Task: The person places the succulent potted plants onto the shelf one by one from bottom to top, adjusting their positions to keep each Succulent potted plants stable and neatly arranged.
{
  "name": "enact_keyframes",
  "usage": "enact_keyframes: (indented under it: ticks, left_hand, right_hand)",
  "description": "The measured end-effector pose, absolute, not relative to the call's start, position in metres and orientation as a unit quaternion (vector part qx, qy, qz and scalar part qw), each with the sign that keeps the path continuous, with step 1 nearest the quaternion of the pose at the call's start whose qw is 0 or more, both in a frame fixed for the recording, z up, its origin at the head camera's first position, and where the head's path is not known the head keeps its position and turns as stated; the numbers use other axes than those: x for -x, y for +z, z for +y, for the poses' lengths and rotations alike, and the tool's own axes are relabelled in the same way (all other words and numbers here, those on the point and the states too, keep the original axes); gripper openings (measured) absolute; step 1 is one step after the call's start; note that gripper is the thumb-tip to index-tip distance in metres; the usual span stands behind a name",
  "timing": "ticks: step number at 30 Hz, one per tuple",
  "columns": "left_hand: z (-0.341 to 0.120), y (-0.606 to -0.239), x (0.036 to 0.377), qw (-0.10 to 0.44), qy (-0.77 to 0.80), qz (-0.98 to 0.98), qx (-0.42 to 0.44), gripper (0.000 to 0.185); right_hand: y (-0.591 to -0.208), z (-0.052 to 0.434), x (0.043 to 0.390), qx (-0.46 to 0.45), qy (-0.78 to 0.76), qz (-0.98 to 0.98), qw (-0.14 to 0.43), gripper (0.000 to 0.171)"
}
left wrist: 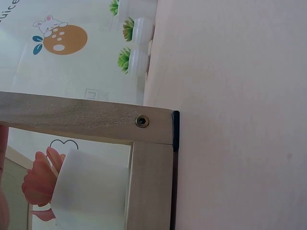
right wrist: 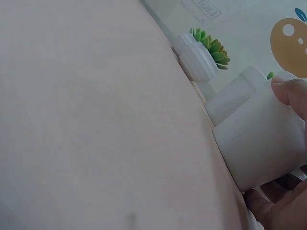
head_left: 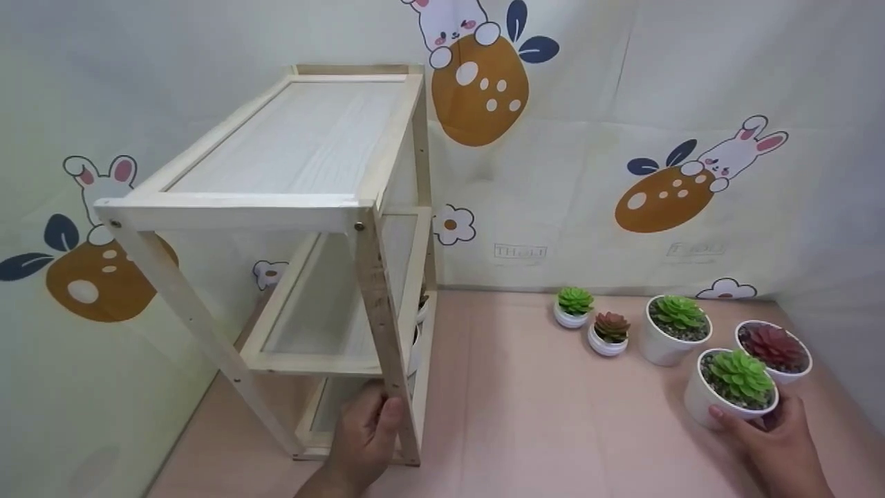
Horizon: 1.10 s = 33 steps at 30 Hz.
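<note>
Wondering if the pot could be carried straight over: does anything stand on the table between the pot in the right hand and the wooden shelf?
Nothing visible: the table between the pot, held by the right hand, and the shelf is bare.

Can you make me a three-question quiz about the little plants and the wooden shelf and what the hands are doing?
1. Where is the left hand?
A. on the shelf's front leg
B. on a plant
C. flat on the table

2. How many pots stand on the table to the right of the shelf?
A. three
B. five
C. seven

3. What is the right hand doing?
A. resting open
B. gripping the green pot
C. pointing at the wall

Answers: 1 A, its fingers wrap the leg near the bottom. 2 B, three green plants and two red ones stand there. 3 B, thumb and fingers curl round the nearest green pot, which sits on the table.
</note>
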State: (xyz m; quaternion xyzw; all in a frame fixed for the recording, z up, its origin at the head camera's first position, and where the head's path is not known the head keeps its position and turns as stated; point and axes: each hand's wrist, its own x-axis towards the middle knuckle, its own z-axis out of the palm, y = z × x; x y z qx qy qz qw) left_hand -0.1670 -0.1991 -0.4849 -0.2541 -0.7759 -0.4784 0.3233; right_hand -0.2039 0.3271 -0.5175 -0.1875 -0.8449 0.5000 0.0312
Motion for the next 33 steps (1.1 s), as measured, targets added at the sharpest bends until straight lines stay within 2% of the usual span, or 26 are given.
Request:
enact_keyframes:
  ticks: [11,19,33]
  left_hand:
    - [-0.2007,-0.4849,0.1679,0.330,-0.477,-0.770,0.265,0.009]
    - [-0.2007,-0.4853,0.1683,0.338,-0.468,-0.771,0.268,0.005]
    - [-0.2006,-0.4864,0.1686,0.336,-0.471,-0.771,0.268,0.006]
  right_hand:
    - [-0.5210,0.3271,0.2048,0.184,0.486,-0.853,0.045,0.103]
    - [-0.5178,0.3315,0.2111,0.230,0.477,-0.848,-0.017,0.116]
    - [-0.5189,0.3281,0.2109,0.241,0.476,-0.846,-0.003,0.117]
